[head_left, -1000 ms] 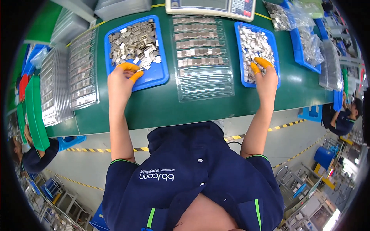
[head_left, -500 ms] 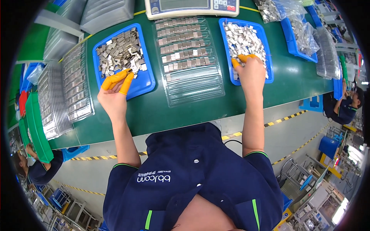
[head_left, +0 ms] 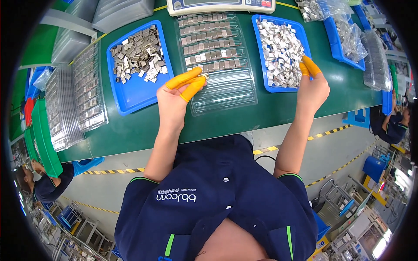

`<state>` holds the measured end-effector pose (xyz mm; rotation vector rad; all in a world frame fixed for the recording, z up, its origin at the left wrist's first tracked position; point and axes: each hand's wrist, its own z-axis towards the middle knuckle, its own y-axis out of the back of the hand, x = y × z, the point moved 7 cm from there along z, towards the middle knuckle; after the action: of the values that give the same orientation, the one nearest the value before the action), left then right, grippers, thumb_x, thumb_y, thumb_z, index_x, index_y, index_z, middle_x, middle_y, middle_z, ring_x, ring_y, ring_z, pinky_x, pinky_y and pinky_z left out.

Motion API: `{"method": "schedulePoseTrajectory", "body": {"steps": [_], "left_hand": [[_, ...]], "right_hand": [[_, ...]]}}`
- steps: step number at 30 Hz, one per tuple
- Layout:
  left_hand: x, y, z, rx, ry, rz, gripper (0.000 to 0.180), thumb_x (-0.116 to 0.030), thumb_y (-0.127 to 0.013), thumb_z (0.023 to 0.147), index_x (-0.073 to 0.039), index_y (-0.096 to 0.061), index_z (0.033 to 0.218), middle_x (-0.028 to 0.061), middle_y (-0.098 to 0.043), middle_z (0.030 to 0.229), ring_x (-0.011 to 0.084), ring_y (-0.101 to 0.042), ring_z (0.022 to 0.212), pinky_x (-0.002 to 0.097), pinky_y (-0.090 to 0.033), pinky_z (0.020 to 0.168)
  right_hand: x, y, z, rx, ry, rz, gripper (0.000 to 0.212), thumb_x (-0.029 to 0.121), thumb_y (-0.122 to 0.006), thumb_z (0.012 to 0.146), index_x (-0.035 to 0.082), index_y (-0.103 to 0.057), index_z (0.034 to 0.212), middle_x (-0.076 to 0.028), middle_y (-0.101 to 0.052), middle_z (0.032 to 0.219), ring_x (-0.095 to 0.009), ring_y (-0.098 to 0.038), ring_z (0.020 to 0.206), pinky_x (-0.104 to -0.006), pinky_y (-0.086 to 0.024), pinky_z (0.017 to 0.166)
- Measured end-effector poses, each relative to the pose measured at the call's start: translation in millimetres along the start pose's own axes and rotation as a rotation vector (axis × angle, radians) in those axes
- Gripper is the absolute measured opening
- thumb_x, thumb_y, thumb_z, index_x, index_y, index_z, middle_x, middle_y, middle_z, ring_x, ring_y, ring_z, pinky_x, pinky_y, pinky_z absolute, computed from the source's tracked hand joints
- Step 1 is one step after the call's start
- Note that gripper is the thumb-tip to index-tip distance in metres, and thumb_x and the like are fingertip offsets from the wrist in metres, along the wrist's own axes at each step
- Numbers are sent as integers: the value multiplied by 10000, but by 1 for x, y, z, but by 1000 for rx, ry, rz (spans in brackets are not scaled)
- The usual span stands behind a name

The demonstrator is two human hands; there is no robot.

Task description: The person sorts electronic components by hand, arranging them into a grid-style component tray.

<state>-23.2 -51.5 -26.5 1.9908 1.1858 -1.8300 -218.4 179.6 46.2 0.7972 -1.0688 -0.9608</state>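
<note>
Yellow finger cots cover fingertips on both hands. My left hand (head_left: 174,98) is over the lower left part of the clear plastic blister tray (head_left: 222,98), pinching a small metal piece (head_left: 204,76) between thumb and finger. Rows of small metal parts (head_left: 211,45) fill the tray's far slots; several near slots are bare. At the right rim of the blue tray with white parts (head_left: 281,54), my right hand (head_left: 313,89) has its thumb and finger brought together. What lies between them is too small to make out. Left of the blister tray, another blue tray (head_left: 130,102) holds loose metal pieces (head_left: 138,54).
A scale (head_left: 222,6) stands behind the blister tray. Filled and stacked plastic trays (head_left: 89,87) lie at the left beside a green bin (head_left: 45,139). Bagged parts in a blue bin (head_left: 342,43) sit at the far right. Other people work at both sides.
My left hand has moved right, from the left blue tray to the blister tray, carrying a metal piece. My right hand has shifted right, from over the white parts to that tray's right rim.
</note>
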Motion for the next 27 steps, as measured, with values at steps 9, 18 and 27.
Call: {"method": "schedulePoseTrajectory", "body": {"steps": [9,18,27], "left_hand": [[9,-23,-6,56,74,-6,274,60,-658,735,54,-618,1006,151,-635,981,205,-629,884,297,-507,829],[9,-20,-8,38,51,30,252,61,-661,733,57,-627,983,149,-638,979,194,-626,889,289,-504,828],[-4,-21,-11,258,55,175,200,76,-647,733,50,-651,931,131,-652,922,189,-630,861,294,-515,803]], "right_hand": [[70,-42,-71,716,-86,1260,208,-81,-659,720,-87,-620,925,-131,-651,877,-174,-638,805,-261,-514,761],[82,-53,-85,766,-145,1323,181,-69,-660,725,-61,-646,905,-105,-660,878,-139,-630,804,-244,-505,768],[80,-74,-106,1252,-182,1486,284,-96,-701,658,-47,-625,928,-133,-619,1020,-175,-604,922,-278,-502,812]]}}
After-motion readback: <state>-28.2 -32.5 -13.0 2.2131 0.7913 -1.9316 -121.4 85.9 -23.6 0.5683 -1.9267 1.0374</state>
